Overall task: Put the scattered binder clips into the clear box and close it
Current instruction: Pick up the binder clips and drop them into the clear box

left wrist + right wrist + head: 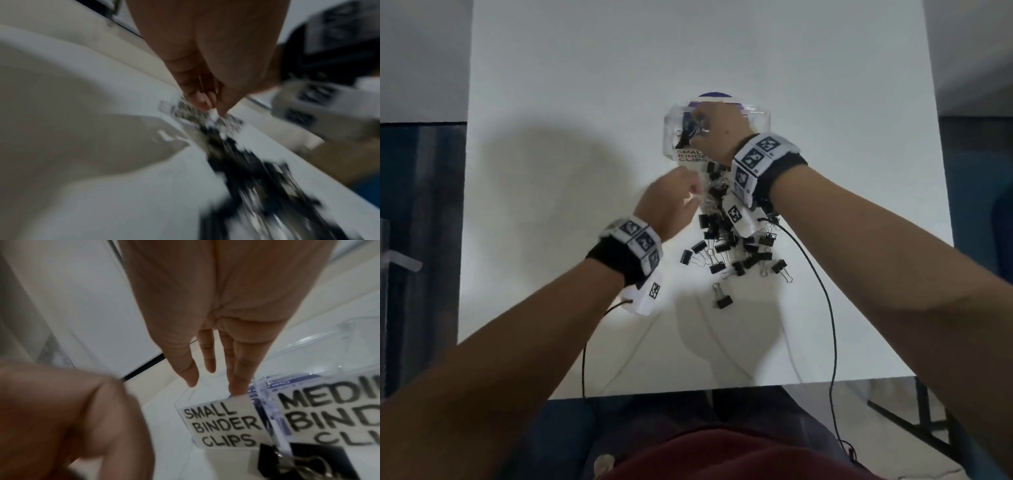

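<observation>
The clear box (758, 120) stands mid-table with a "SMALL BINDER CLIPS" label (218, 423), and its clear lid (349, 337) stands open at the far side. My right hand (697, 120) hovers over the box with straight, spread fingers (191, 374) that hold nothing. A few black clips (686, 132) lie inside the box. Just in front of the box lies the pile of black binder clips (736, 240), blurred in the left wrist view (257, 178). My left hand (693, 195) is over the pile's far end, with thumb and fingers (202, 102) pinching a small pale clip handle.
One stray clip (722, 298) lies nearer to me than the pile. Two thin black cables (828, 308) run from my wrists over the table's front edge (722, 389). The white table (585, 102) is bare to the left and at the back.
</observation>
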The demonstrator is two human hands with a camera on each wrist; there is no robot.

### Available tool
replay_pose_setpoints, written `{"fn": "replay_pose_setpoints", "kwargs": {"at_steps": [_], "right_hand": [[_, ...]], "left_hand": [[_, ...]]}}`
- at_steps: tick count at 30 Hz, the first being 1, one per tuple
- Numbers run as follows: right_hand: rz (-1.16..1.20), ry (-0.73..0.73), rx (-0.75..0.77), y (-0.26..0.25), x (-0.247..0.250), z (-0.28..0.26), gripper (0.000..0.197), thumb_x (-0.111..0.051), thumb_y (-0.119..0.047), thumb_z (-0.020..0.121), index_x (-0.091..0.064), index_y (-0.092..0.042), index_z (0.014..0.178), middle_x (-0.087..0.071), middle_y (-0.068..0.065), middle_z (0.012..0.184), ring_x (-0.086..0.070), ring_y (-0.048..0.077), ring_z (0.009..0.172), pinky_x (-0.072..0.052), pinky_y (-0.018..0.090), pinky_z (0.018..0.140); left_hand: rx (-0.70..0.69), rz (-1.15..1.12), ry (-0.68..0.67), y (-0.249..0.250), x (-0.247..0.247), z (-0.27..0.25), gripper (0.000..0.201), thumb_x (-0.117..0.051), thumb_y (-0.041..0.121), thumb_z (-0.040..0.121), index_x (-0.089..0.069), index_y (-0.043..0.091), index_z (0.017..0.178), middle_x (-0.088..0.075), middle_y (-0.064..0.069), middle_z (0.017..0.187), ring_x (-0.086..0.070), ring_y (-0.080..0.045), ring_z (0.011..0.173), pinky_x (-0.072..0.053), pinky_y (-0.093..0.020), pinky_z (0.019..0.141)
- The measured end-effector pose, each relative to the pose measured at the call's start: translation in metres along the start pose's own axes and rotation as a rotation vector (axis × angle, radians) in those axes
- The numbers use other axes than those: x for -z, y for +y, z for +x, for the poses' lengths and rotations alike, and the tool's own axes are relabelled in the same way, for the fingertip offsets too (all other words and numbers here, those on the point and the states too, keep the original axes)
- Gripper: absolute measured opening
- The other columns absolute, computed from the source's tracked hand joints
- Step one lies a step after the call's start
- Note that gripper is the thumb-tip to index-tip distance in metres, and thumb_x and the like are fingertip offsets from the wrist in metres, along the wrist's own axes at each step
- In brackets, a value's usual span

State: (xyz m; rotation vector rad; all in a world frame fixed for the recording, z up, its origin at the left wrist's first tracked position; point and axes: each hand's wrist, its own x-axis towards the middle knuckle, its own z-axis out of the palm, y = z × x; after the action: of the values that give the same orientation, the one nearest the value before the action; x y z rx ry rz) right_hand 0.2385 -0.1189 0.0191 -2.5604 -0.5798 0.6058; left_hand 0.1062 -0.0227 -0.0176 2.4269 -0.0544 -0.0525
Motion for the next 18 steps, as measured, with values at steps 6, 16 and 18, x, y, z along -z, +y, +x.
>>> {"fn": "replay_pose_setpoints", "kwargs": {"at_steps": [6, 16, 18], "right_hand": [[0.093, 0.207, 0.092, 0.056, -0.002, -0.078, 0.022, -0.054, -0.01, 0.085, -0.064, -0.011, 0.104, -0.066, 0.007, 0.104, -0.062, 0.021, 0.089, -0.052, 0.033, 0.079], [-0.029, 0.097, 0.026, 0.148, -0.075, -0.187, 0.052, -0.069, -0.023, 0.083, -0.052, -0.018, 0.132, -0.032, 0.006, 0.153, -0.018, 0.023, 0.145, -0.03, 0.038, 0.113], [0.033, 0.132, -0.053, 0.151, -0.075, -0.19, 0.052, -0.07, -0.027, 0.083, -0.052, -0.019, 0.131, -0.031, 0.0, 0.153, -0.017, 0.016, 0.146, -0.026, 0.029, 0.11]], "left_hand": [[-0.245, 0.294, -0.386, 0.018, -0.064, -0.036, 0.051, -0.051, 0.031, 0.092, -0.038, 0.022, 0.141, -0.03, -0.005, 0.154, -0.022, -0.028, 0.144, -0.024, -0.044, 0.117], [-0.007, 0.494, -0.386, -0.015, -0.053, -0.052, 0.068, -0.044, 0.047, 0.092, -0.01, 0.027, 0.148, 0.001, -0.008, 0.16, -0.003, -0.036, 0.146, -0.017, -0.058, 0.115], [0.004, 0.465, -0.318, -0.014, -0.049, -0.053, 0.064, -0.051, 0.045, 0.089, -0.028, 0.02, 0.143, -0.015, -0.012, 0.158, -0.013, -0.038, 0.144, -0.021, -0.059, 0.112]]}}
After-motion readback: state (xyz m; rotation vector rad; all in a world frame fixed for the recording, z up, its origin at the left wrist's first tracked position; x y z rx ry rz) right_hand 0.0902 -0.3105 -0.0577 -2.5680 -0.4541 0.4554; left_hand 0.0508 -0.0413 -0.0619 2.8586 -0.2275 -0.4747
